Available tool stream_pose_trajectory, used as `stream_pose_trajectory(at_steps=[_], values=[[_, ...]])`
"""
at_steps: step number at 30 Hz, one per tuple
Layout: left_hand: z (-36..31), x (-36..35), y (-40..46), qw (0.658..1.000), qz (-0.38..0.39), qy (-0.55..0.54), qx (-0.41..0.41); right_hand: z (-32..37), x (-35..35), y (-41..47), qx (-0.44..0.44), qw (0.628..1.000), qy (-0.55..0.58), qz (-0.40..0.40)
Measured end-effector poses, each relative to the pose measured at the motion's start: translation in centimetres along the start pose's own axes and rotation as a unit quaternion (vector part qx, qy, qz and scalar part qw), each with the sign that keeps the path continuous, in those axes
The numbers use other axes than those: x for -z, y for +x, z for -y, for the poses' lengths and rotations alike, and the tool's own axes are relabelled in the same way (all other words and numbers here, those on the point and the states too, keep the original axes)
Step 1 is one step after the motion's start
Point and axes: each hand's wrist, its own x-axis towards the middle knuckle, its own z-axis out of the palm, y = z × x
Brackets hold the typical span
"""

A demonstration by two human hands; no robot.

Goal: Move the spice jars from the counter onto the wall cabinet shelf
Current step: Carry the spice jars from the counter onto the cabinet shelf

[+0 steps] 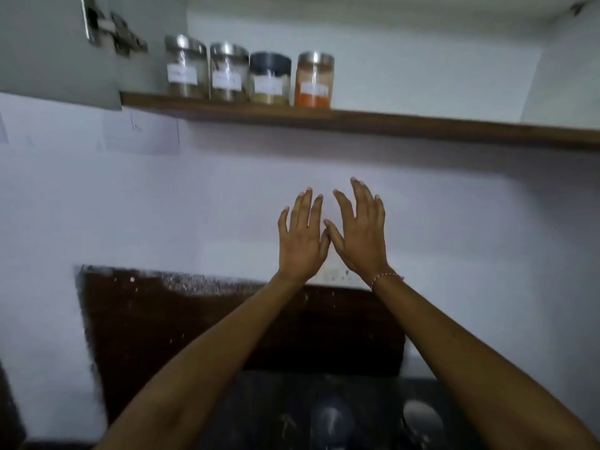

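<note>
Several labelled spice jars stand in a row at the left end of the wooden shelf (406, 125): two silver-lidded jars with pale contents (185, 68) (228, 73), a dark-lidded jar (269, 80) and a jar of orange powder (314, 81). My left hand (302, 237) and my right hand (360, 232) are raised side by side in front of the wall, well below the shelf. Their fingers are straight and spread, their thumbs nearly touch, and neither holds anything. On the dark counter at the bottom, two round lids (331, 415) (422, 414) show dimly; the jars under them are blurred.
An open cabinet door with a metal hinge (120, 32) hangs at the upper left. A dark brown backsplash panel (156, 319) sits behind the counter. The shelf's right part holds nothing. A thread bracelet (386, 277) circles my right wrist.
</note>
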Motion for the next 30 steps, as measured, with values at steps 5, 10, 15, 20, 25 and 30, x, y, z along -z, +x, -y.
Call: stream_pose_trajectory(at_steps=[5,10,15,20,25,30], values=[[-1.3,-0.6,-10.8,0.994,0.093,-0.052,0.026,0.3,-0.1,-11.9,-0.058,0.992,0.01,0.116],[-2.5,-1.6,-19.9,0.972,0.217,-0.067,0.051,1.7,0.0,-20.4,-0.106,0.97,0.011,0.218],[-1.9,-3.4,-25.6,0.921,0.371,-0.081,0.09,1.7,-1.0,-27.9,-0.146,0.927,0.056,0.341],[-2.2,-5.4,-29.8,0.858,0.482,-0.133,0.116,0.7,-2.3,-33.7,-0.222,0.84,0.129,0.478],[-3.4,-7.7,-31.2,0.767,0.521,-0.275,0.255,0.3,-4.7,-34.4,-0.249,0.783,0.194,0.537],[-3.4,-8.6,-31.7,0.758,0.498,-0.293,0.303,0.8,-7.0,-33.8,-0.305,0.756,0.251,0.522]])
